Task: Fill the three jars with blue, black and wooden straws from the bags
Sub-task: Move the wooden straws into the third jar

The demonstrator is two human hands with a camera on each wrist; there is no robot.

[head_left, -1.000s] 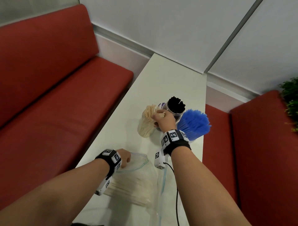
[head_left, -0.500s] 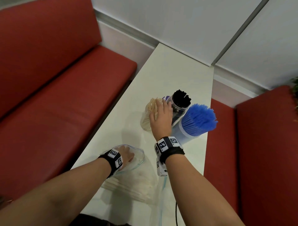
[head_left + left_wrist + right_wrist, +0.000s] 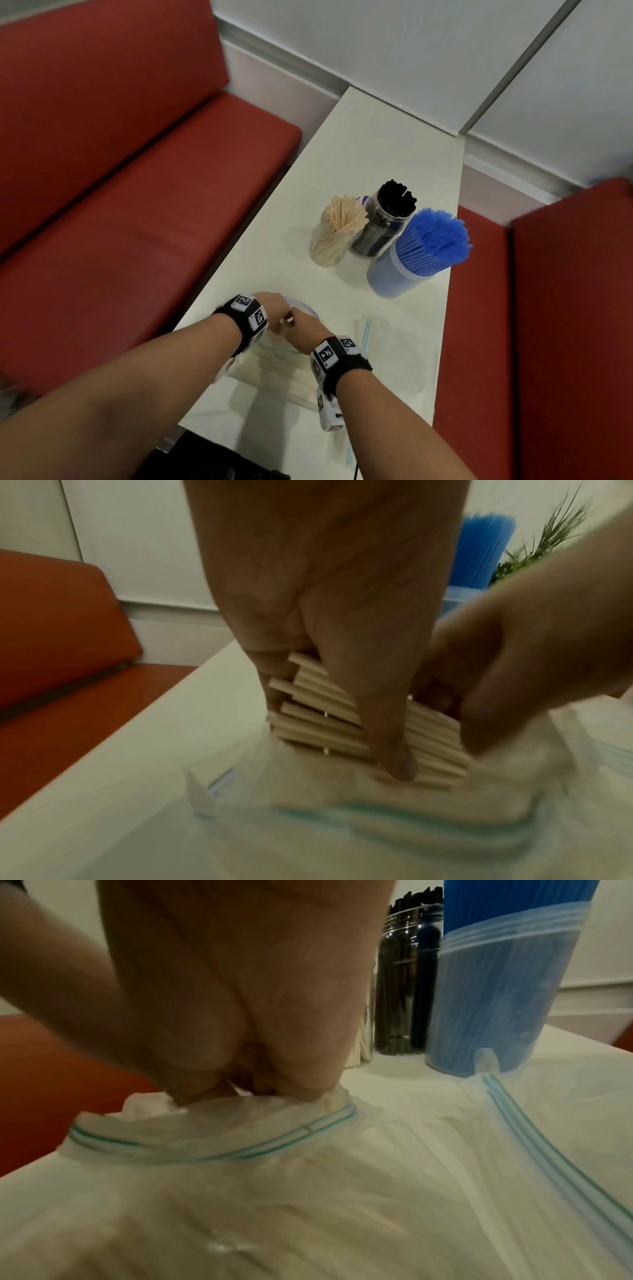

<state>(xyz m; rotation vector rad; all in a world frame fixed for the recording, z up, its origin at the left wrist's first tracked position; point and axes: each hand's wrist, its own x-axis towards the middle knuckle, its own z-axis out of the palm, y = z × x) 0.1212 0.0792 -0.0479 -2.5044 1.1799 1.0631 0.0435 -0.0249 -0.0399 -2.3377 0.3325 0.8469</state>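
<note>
Pulling wooden straws from the bag, lower centre.
Left hand (image 3: 329, 620) clasps wooden straws (image 3: 346, 723); right hand (image 3: 240, 993) pinches the bag (image 3: 219, 1153) mouth — hold it wide, draw straight.

Red padded benches (image 3: 137, 178) flank a white table (image 3: 387, 144) against pale wall panels (image 3: 376, 41).

Three filled straw jars (image 3: 383, 236) upright, clear bag (image 3: 274, 370) of wooden straws (image 3: 359, 723) lying flat

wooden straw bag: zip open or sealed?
Open. The zip-lock bag's green zip line gapes in a loop, and the right hand reaches into its mouth.
</note>
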